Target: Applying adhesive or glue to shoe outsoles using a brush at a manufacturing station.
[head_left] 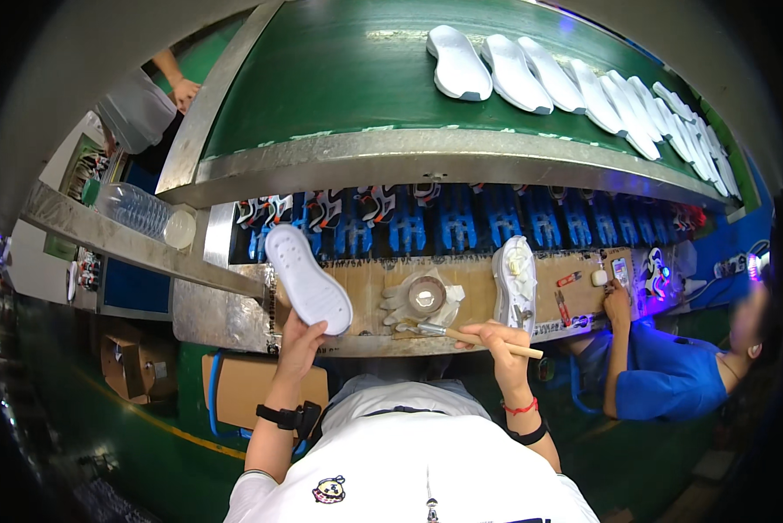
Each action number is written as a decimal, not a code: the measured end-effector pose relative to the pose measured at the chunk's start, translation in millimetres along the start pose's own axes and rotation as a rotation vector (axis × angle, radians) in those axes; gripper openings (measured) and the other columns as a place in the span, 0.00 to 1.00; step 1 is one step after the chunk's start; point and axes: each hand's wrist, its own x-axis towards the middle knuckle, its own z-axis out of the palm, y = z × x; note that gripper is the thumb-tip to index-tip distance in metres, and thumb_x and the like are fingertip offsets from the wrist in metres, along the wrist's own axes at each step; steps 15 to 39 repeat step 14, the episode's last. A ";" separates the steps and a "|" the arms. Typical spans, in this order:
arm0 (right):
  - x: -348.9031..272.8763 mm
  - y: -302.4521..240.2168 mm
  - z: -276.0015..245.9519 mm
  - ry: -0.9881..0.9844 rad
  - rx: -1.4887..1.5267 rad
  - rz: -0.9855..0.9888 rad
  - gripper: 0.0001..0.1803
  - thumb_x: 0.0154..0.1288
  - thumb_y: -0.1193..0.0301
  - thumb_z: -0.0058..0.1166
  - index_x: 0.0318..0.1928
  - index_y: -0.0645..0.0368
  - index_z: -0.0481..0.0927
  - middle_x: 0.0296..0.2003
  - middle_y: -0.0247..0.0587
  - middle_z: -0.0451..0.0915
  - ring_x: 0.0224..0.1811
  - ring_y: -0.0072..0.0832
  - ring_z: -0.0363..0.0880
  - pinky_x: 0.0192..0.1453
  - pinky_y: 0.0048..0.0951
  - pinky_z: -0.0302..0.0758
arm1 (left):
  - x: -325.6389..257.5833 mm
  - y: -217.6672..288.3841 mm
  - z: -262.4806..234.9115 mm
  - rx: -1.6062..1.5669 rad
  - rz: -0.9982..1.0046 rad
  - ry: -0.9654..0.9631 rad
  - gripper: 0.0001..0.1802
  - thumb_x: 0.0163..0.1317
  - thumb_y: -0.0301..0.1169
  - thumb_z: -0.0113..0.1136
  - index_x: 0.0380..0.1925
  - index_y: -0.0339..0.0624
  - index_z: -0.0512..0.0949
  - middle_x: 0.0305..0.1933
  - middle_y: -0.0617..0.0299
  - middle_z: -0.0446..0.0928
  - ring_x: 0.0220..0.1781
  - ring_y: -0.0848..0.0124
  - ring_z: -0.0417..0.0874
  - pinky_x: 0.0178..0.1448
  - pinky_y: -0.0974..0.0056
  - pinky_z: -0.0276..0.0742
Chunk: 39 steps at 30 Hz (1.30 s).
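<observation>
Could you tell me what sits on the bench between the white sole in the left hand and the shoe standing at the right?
In the head view, a small round glue pot resting on a white glove lies between the white sole and the shoe.

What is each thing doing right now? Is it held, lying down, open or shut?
Left hand: shut on white sole, lifted up.
Right hand: shut on brush.
Glue pot: open, standing on the workbench.
Shoe: lying on the workbench, untouched.
Row of white soles: lying on green belt.
</observation>
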 end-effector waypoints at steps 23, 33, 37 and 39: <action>22.1 -34.8 15.2 -0.204 -0.305 -0.184 0.14 0.62 0.74 0.43 0.34 0.68 0.83 0.31 0.50 0.83 0.34 0.39 0.82 0.42 0.30 0.77 | -3.2 36.8 81.7 0.338 0.345 -0.047 0.24 0.56 0.18 0.58 0.54 0.31 0.65 0.48 0.52 0.75 0.47 0.71 0.79 0.48 0.70 0.77; 22.1 -34.8 15.2 -0.204 -0.305 -0.184 0.14 0.62 0.74 0.43 0.34 0.68 0.83 0.31 0.50 0.83 0.34 0.39 0.82 0.42 0.30 0.77 | -3.2 36.8 81.7 0.338 0.345 -0.047 0.24 0.56 0.18 0.58 0.54 0.31 0.65 0.48 0.52 0.75 0.47 0.71 0.79 0.48 0.70 0.77; 22.1 -34.8 15.2 -0.204 -0.305 -0.184 0.14 0.62 0.74 0.43 0.34 0.68 0.83 0.31 0.50 0.83 0.34 0.39 0.82 0.42 0.30 0.77 | -3.2 36.8 81.7 0.338 0.345 -0.047 0.24 0.56 0.18 0.58 0.54 0.31 0.65 0.48 0.52 0.75 0.47 0.71 0.79 0.48 0.70 0.77; 22.1 -34.8 15.2 -0.204 -0.305 -0.184 0.14 0.62 0.74 0.43 0.34 0.68 0.83 0.31 0.50 0.83 0.34 0.39 0.82 0.42 0.30 0.77 | -3.2 36.8 81.7 0.338 0.345 -0.047 0.24 0.56 0.18 0.58 0.54 0.31 0.65 0.48 0.52 0.75 0.47 0.71 0.79 0.48 0.70 0.77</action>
